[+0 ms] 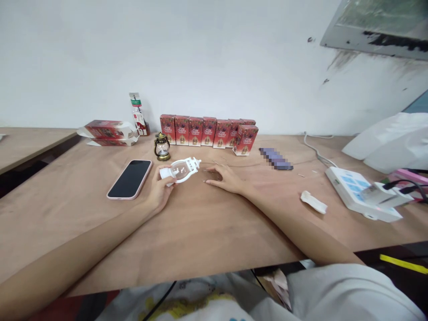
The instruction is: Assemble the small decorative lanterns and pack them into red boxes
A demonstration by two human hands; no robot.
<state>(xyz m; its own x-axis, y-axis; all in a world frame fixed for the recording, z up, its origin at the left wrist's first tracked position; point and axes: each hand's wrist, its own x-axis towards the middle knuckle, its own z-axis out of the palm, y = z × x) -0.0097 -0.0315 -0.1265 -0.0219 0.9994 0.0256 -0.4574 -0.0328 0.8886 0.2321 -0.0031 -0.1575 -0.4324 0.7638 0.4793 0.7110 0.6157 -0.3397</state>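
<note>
My left hand [160, 189] is closed around the base of a small white lantern [182, 170] with a clear middle. The lantern lies tilted on its side, its top pointing right. My right hand [224, 179] rests just right of that top, thumb and fingers apart in a curve. Some thin, wire-like bits show faintly by its fingertips; they are too small to make out. Behind my left hand a bronze-coloured lantern [162, 148] stands upright. A phone [129, 180] with a pink edge lies left of my left hand.
Several red printed boxes [195, 132] stand in a row near the wall. Flattened red boxes [109, 130] and a bottle [139, 115] are at back left. Right are a purple blurred object [277, 159], a white scrap [313, 202] and a power strip [359, 191] with plugs.
</note>
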